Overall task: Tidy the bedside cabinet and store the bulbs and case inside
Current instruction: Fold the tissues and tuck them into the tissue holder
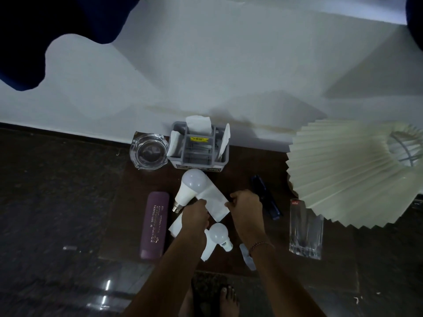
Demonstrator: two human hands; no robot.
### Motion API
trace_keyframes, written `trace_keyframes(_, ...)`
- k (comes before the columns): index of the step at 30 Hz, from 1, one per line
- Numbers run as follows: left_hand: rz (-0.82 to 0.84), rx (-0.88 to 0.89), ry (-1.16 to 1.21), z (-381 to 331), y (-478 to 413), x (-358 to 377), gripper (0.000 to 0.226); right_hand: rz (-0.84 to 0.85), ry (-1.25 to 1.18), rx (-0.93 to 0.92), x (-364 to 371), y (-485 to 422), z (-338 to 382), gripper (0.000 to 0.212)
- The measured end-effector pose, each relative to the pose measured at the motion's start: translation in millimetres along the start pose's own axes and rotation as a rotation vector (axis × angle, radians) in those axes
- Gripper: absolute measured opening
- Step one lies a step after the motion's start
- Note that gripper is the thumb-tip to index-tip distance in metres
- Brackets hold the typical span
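Note:
On the dark wooden cabinet top (pixel 320 266), my left hand (pixel 195 217) and my right hand (pixel 246 208) each pinch an edge of a folded white tissue (pixel 215 201) held between them. A large white bulb (pixel 191 187) lies just beyond my left hand, partly under the tissue. A smaller white bulb (pixel 219 234) lies between my forearms on another white paper (pixel 209 249). A purple oblong case (pixel 154 227) lies to the left of my left hand. A dark blue case (pixel 266 197) lies right of my right hand.
A grey organiser (pixel 198 152) with tissues stands at the back by the wall, a glass ashtray (pixel 147 153) to its left. A pleated cream lampshade (pixel 350 177) fills the right side, with a clear glass tumbler (pixel 305 234) below it. A small wrapper (pixel 247 257) lies under my right wrist.

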State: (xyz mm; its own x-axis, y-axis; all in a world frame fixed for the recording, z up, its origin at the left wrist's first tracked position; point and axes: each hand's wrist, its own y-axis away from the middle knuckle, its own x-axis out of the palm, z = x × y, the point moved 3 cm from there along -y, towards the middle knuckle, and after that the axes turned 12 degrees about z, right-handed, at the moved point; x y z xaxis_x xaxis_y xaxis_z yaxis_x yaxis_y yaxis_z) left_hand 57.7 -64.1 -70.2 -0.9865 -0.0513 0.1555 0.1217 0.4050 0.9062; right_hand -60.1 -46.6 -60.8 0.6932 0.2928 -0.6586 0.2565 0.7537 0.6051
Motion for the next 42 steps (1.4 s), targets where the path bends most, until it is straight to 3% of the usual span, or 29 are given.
trace_keyframes(8,0.019,0.016,-0.047,1,-4,5,0.024,-0.022,0.052,0.012,11,-4,-3,0.024)
trace_keyframes(17,0.013,0.003,-0.179,9,-6,10,0.029,0.008,-0.398,0.058,-8,-1,-14,0.019)
trace_keyframes(24,0.103,0.044,-0.016,11,-7,17,0.020,0.024,-0.600,0.058,-21,0,-10,0.018)
trace_keyframes(30,0.136,-0.059,0.169,3,-7,26,0.007,0.030,-0.653,0.033,-26,3,-2,0.024)
trace_keyframes(35,0.177,-0.102,0.324,0,5,34,0.005,0.013,-0.647,0.003,-34,9,-2,0.025)
trace_keyframes(39,0.154,-0.107,0.359,-6,16,34,0.025,0.010,-0.722,-0.015,-42,13,-2,0.027)
trace_keyframes(42,0.184,-0.105,0.352,-12,26,36,0.018,-0.022,-0.770,-0.030,-51,19,-3,0.020)
